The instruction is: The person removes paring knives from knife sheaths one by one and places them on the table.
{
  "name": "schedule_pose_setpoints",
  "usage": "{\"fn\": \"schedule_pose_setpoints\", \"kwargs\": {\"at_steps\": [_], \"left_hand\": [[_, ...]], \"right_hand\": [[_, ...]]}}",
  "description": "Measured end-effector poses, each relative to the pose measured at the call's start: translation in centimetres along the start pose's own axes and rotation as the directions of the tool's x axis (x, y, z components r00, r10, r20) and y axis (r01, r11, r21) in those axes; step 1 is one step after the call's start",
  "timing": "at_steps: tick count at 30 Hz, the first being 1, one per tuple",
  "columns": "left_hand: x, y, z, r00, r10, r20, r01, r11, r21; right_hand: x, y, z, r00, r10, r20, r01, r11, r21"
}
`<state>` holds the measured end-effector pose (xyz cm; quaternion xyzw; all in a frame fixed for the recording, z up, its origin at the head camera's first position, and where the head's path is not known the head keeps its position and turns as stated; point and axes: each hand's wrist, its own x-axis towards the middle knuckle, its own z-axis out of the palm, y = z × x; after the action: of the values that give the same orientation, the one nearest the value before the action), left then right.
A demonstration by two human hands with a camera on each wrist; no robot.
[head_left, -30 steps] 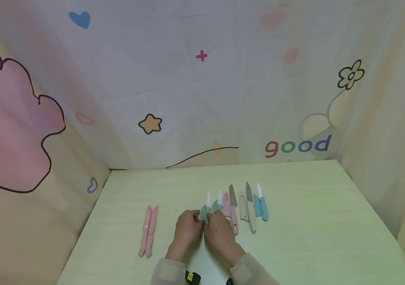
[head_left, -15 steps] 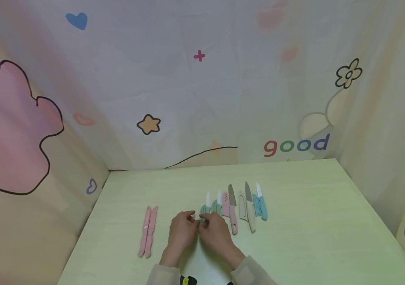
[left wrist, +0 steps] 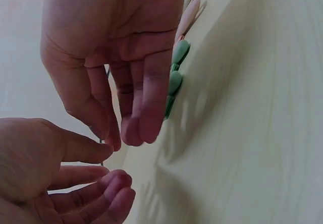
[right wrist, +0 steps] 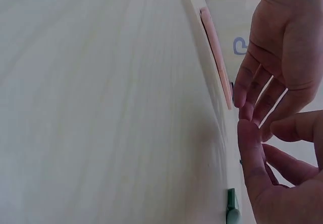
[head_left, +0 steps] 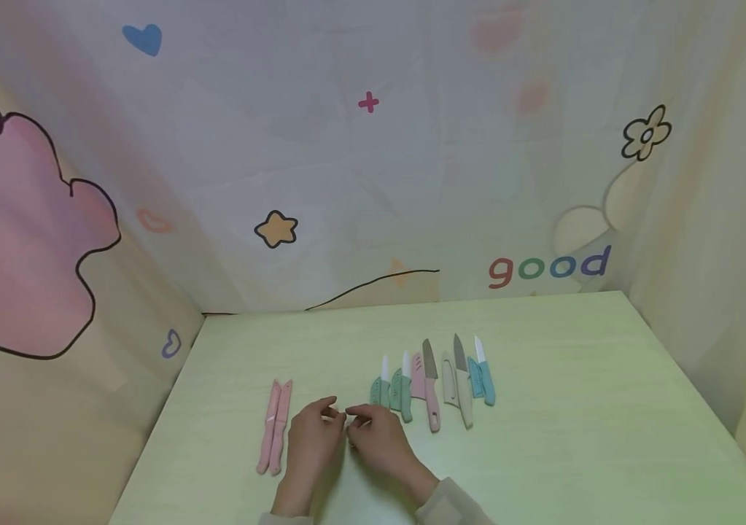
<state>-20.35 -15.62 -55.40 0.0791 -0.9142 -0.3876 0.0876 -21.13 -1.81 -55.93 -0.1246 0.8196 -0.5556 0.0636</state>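
Observation:
My left hand (head_left: 312,441) and right hand (head_left: 381,437) hover over the table with fingertips almost meeting. Fingers are loosely bent, and I see nothing between them in either wrist view. Just beyond my right hand lies a small green-handled knife (head_left: 384,372) with a white blade, beside its green sheath (head_left: 375,394); my hand partly covers these. To its right is a second green knife (head_left: 406,397) beside a green sheath (head_left: 396,389). Nearest my left hand, two slim pink knives (head_left: 278,434), seemingly sheathed, lie side by side.
Farther right along the row are a pink knife (head_left: 433,405) with its pink sheath (head_left: 418,375), a beige knife (head_left: 463,397) with a beige sheath (head_left: 449,383), and a blue knife (head_left: 487,383) with a blue sheath (head_left: 475,379). A printed curtain (head_left: 320,160) surrounds the pale green table (head_left: 576,423).
Both hands have left the first green knife and its sheath and shifted left and nearer to me. More of the two green knives shows now. The laid-out knives stay in place.

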Motion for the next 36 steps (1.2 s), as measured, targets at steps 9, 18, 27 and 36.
{"fn": "schedule_pose_setpoints", "kwargs": {"at_steps": [9, 18, 27, 36], "left_hand": [[-1.0, -1.3, -1.4, 0.997, 0.013, -0.074, -0.003, 0.992, 0.13], [-1.6, -1.6, -2.4, 0.995, 0.0, -0.098, 0.02, 0.979, 0.204], [-1.8, -2.0, -2.7, 0.998, -0.024, -0.06, 0.039, 0.966, 0.256], [-1.9, -2.4, -2.9, 0.997, -0.047, -0.066, 0.063, 0.962, 0.266]], "right_hand": [[0.0, 0.1, 1.3, 0.999, 0.013, 0.034, -0.015, 0.998, 0.055], [0.4, 0.1, 3.1, 0.989, 0.03, 0.144, -0.062, 0.972, 0.226], [0.6, -0.1, 4.0, 0.986, 0.016, 0.168, -0.048, 0.98, 0.193], [0.7, -0.8, 4.5, 0.977, 0.061, 0.202, -0.125, 0.938, 0.322]]}}
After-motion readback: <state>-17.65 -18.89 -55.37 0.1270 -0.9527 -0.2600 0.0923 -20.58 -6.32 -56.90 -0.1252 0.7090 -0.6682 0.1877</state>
